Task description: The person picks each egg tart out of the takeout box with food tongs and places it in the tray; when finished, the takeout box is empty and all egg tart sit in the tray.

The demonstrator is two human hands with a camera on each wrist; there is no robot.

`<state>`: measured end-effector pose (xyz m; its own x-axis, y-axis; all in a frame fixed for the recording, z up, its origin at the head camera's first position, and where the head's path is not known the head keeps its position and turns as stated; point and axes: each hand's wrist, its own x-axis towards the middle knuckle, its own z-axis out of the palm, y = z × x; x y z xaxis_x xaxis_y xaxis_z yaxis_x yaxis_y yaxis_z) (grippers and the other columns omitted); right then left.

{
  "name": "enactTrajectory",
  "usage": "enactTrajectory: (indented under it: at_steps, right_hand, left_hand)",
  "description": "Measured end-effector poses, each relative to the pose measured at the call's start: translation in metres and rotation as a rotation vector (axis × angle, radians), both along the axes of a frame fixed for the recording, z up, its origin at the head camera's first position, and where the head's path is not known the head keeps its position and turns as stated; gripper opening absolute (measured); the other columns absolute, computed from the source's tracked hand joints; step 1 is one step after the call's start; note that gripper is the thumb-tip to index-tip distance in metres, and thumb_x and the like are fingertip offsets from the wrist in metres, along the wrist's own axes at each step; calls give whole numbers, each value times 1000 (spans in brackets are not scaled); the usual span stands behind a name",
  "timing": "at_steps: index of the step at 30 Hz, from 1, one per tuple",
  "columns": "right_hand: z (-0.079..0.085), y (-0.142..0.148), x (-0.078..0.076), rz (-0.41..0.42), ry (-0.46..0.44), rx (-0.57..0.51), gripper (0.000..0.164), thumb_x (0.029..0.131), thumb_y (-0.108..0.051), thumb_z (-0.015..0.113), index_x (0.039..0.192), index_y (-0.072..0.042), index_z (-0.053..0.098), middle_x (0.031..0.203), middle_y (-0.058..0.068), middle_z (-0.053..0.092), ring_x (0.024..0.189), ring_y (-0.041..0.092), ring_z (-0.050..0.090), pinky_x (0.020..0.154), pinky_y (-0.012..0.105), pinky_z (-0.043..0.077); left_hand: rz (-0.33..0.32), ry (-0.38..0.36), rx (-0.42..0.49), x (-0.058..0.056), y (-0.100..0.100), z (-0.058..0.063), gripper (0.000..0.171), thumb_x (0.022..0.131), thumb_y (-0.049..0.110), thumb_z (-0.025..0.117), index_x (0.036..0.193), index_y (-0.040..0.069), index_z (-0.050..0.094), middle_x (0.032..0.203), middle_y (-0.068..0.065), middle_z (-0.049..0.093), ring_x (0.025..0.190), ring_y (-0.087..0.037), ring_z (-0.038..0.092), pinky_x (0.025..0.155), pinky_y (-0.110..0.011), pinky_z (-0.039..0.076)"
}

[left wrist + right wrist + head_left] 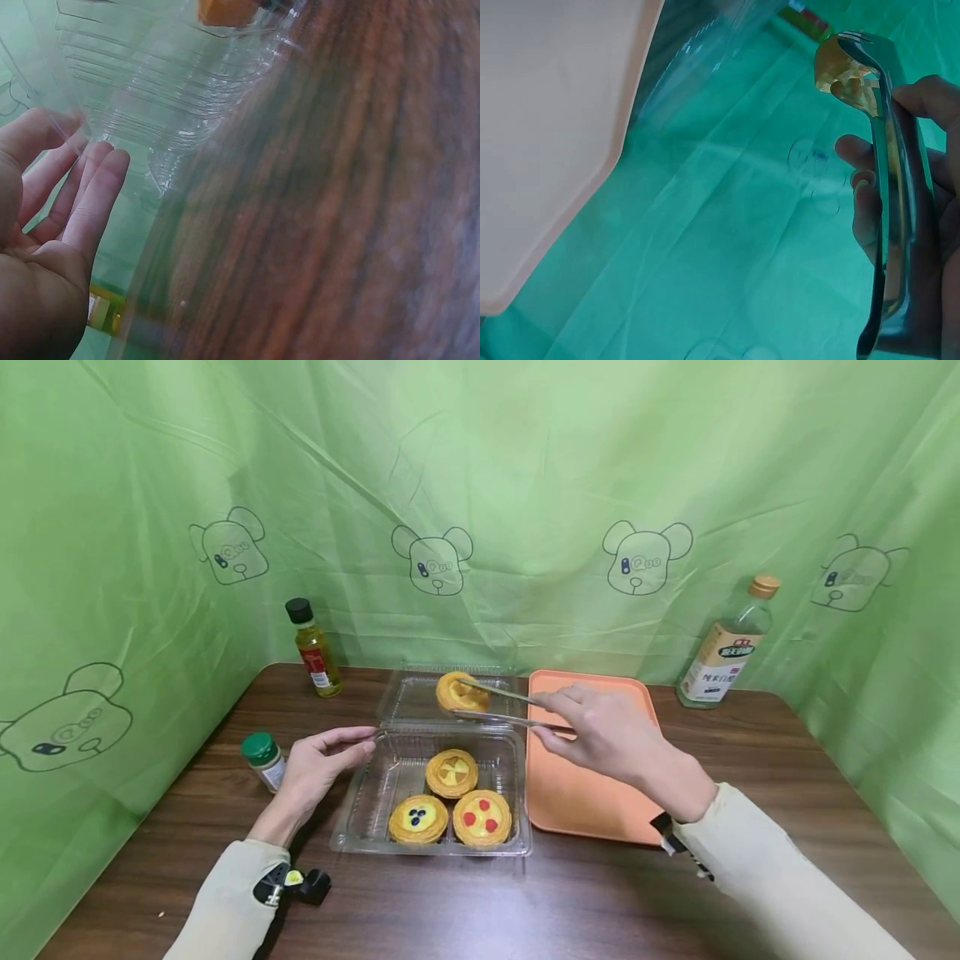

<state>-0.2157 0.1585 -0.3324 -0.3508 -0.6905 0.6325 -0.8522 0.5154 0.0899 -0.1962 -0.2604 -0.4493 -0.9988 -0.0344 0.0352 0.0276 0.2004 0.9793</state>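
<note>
Green fabric backdrop point(525, 468) printed with outlined bear heads encloses a dark wooden table point(600, 902). Right hand point(603, 731): fingers and thumb closed about metal tongs point(922, 307), whose arms are parted by the width of one tart point(450, 693) held at their tips. Said tart is located over the opened lid point(408, 693) of a clear container point(386, 768); contact with the lid cannot be determined. Left hand point(311, 768): thumb and fingertips nearly together, pinching the container's left edge. Container contents: a blue-dotted tart point(417, 819), a red-dotted tart point(482, 818) and, behind them, a third tart point(452, 773). Orange tray point(585, 797) lies just right of the container. Also noted: black-capped bottle point(315, 652) rear left, green-capped jar point(264, 756) beside the left hand, orange-capped bottle point(723, 652) rear right.
</note>
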Motion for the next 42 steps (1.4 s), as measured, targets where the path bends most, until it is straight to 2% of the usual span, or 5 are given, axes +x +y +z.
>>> enactTrajectory:
  at_steps: [5,11,18,29,42]
  right_hand:
    - [3,27,-6,-91,12,-9,38,85,-21,82,120,-7,78,90,7,78,62,18,66,43,37,50]
    - [2,55,-13,-180,-6,-21,37,86,-24,81,117,-6,78,92,13,78,70,29,72,44,44,52]
    - [-3,76,-19,-289,-68,-5,33,85,-23,83,115,-8,80,95,12,79,76,30,75,46,46,53]
    - [-11,92,-31,-340,-85,29,34,85,-23,83,115,-7,79,97,15,79,80,35,76,46,50,53]
    - [-26,107,-51,-449,-209,123,31,94,-25,77,119,-7,77,99,17,78,82,37,75,51,54,54]
  left_hand:
    - [4,-7,0,0,-1,0,47,96,29,84,133,3,73,121,-5,77,103,-12,74,87,-28,61]
    - [-2,-7,0,-1,-1,-2,46,96,29,84,133,3,73,121,-4,77,103,-11,74,88,-27,61]
    - [0,-2,3,-2,-1,-3,47,96,29,84,133,2,73,120,-4,77,103,-11,74,87,-27,61]
    - [8,-11,4,-1,0,-2,47,96,28,84,133,2,73,119,-5,77,102,-12,75,88,-28,61]
    - [14,-23,-16,-1,1,-1,46,96,30,84,133,5,74,124,-8,76,104,-12,74,87,-26,61]
